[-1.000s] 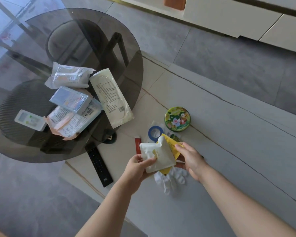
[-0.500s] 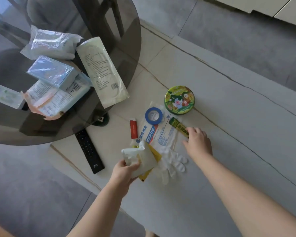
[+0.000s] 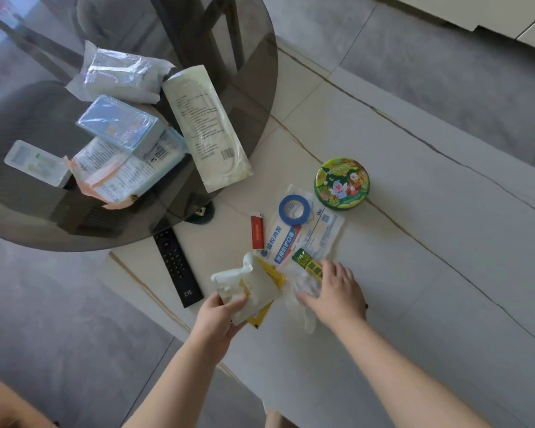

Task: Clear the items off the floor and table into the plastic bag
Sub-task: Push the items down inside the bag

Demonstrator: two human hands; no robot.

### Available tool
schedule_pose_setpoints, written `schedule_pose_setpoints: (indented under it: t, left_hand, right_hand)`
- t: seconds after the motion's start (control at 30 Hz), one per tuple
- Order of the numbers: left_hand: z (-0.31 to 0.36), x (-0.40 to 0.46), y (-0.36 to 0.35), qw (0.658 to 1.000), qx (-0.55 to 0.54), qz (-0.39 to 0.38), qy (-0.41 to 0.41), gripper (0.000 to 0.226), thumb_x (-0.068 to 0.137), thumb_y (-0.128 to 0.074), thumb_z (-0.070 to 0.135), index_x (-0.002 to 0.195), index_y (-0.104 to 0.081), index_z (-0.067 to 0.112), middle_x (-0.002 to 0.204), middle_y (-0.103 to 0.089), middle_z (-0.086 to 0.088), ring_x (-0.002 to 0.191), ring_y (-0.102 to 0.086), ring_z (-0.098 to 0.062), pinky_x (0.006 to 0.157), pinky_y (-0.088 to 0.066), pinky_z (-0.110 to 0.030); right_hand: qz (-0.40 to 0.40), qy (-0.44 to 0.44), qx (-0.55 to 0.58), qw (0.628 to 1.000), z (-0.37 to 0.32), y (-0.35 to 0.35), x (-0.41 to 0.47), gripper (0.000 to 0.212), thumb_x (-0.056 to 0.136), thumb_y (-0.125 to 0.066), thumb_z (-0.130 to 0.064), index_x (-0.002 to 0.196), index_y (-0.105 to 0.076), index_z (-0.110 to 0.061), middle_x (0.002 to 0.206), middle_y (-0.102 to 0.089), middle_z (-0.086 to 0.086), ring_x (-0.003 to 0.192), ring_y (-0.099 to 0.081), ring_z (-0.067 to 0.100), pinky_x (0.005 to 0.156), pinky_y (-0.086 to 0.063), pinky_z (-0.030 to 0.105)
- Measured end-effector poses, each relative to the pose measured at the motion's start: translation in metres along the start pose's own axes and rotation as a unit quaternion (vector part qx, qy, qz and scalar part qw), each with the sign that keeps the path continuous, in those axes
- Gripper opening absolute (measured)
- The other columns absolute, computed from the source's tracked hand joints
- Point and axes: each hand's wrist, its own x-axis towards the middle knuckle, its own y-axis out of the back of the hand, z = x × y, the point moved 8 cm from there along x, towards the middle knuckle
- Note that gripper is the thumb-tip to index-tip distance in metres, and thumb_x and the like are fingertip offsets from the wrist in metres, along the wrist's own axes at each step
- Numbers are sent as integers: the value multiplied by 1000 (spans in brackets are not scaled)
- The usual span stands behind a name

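Left hand: your left hand (image 3: pixel 218 316), low centre of the frame, gripped the white plastic bag (image 3: pixel 250 288) with a yellow packet (image 3: pixel 272 274) inside it.
Right hand: your right hand (image 3: pixel 334 291) lay spread over a white glove (image 3: pixel 303 299) on the floor, fingers relaxed, touching a green packet (image 3: pixel 306 261).
Floor items: mask packet (image 3: pixel 294 239), blue tape roll (image 3: pixel 294 209), red lighter (image 3: pixel 257 231), green tin (image 3: pixel 343 183) and black remote (image 3: pixel 177 267) lay centre frame.
Surface: the glass surface (image 3: pixel 254 88), upper left, carried several packets; one long pouch (image 3: pixel 204 125) lay near its right edge.
Open room: bare floor stretched right of the tin.
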Motion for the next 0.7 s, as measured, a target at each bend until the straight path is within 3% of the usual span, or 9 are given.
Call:
schedule_pose_setpoints:
  t: [0.1,0.23,0.37,0.5,0.7]
  left_hand:
    - [1,-4,16,1000,-12,7,-5,28,90,-56,-4,116,-57,4,111,-65,-15,101,-62,-29,86,-52,-39]
    - [-2,-16,29,1000,-20,14,-11,27,90,-56,-3,116,-57,2,113,-64,-17,104,-62,-31,88,-52,-40]
    - [-8,-37,41,999,-46,22,-19,26,90,-56,-4,114,-57,4,111,-65,-15,102,-62,-30,86,-52,-40]
    - [-7,-81,52,995,-85,25,-34,29,90,-56,-3,118,-55,4,114,-63,-16,99,-62,-29,79,-53,-37]
    - [-3,-179,81,982,-173,36,-75,27,90,-55,-4,115,-55,5,108,-63,-13,93,-63,-26,68,-56,-35]
  right_hand:
    - [3,-46,-35,998,-1,-12,-4,66,82,-61,-52,132,-37,-15,132,-51,4,122,-45,21,96,-39,30]
    - [-14,-93,4,996,7,-10,-7,32,89,-59,-35,113,-57,-14,120,-57,8,114,-49,27,86,-44,32]
    - [-68,-72,44,994,-3,-6,-13,31,88,-57,-33,112,-59,-13,115,-57,13,111,-50,32,83,-43,32]
    - [-114,-56,222,967,-31,14,-43,25,86,-58,-19,109,-54,-10,98,-60,10,97,-56,30,73,-36,26]
    - [-206,24,291,934,-91,59,-127,25,84,-64,-19,107,-55,-15,98,-61,5,94,-57,22,84,-47,36]
